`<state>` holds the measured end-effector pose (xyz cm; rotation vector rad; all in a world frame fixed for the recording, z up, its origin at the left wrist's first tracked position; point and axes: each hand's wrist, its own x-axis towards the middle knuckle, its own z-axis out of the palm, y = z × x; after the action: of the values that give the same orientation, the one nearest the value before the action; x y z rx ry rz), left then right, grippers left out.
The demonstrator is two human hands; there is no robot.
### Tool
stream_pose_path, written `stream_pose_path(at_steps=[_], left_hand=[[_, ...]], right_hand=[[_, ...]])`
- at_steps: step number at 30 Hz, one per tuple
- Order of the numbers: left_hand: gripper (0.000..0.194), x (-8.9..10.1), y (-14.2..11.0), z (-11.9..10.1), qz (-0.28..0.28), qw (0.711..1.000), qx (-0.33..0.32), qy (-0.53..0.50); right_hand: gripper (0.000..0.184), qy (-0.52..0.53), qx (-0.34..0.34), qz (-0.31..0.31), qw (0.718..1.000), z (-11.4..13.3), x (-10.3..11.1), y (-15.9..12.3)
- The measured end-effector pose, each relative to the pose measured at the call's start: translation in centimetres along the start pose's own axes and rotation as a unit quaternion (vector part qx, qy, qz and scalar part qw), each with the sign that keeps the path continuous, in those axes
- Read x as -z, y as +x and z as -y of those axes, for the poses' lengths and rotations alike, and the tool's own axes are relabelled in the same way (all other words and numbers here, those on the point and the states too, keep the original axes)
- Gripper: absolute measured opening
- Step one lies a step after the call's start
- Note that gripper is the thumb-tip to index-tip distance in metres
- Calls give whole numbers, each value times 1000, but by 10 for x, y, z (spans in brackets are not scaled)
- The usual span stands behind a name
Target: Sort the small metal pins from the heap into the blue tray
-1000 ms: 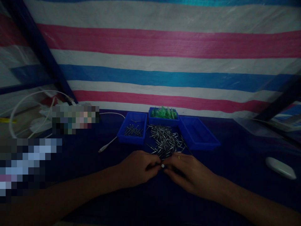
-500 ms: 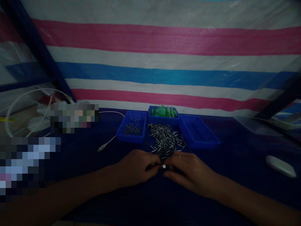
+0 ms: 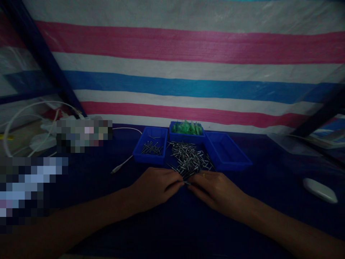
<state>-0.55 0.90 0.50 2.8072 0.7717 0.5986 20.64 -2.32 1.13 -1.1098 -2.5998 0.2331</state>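
My left hand (image 3: pixel 159 185) is closed in a pinch at one end of a thin metal screw (image 3: pixel 186 182). The other end meets the pinched fingertips of my right hand (image 3: pixel 212 189), which wears a ring. The screw lies roughly sideways between the two hands, and both ends are partly hidden by the fingers. Just beyond the fingertips is a loose pile of shiny screws (image 3: pixel 187 156) on the dark blue table (image 3: pixel 172 230).
Left of the pile, a blue tray (image 3: pixel 137 158) holds several screws. Another blue bin (image 3: pixel 185 137) behind carries green plastic packets (image 3: pixel 187 127). At right stands a third blue tray (image 3: pixel 231 151). A white cable (image 3: pixel 122 164) and a white rounded object (image 3: pixel 320 190) flank my arms.
The screw has turned from showing its cross-slotted head towards me to lying sideways. Both hands have shifted slightly away from me, and my left thumb has moved up towards the screw.
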Motion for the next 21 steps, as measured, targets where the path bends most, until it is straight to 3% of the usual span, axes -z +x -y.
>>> stream_pose_path(at_steps=[5,7,10,14,18,21], left_hand=[[22,3,-1,-6,-14,981,-155,115],[22,4,-1,-8,-25,974,-177,137],[20,5,-1,-9,-39,974,-167,149],[20,5,0,-7,-37,981,-104,157],[16,2,0,-4,5,994,-38,106],[10,-1,-1,-4,41,998,-33,45]], right_hand=[[16,-29,58,18,998,4,-3,0],[16,-29,59,18,998,4,-4,0],[17,-21,45,14,999,3,-4,-1],[16,-10,1,-13,1000,1,-3,-1],[15,49,-5,-49,998,2,1,-1],[13,94,30,-44,994,7,3,-1]])
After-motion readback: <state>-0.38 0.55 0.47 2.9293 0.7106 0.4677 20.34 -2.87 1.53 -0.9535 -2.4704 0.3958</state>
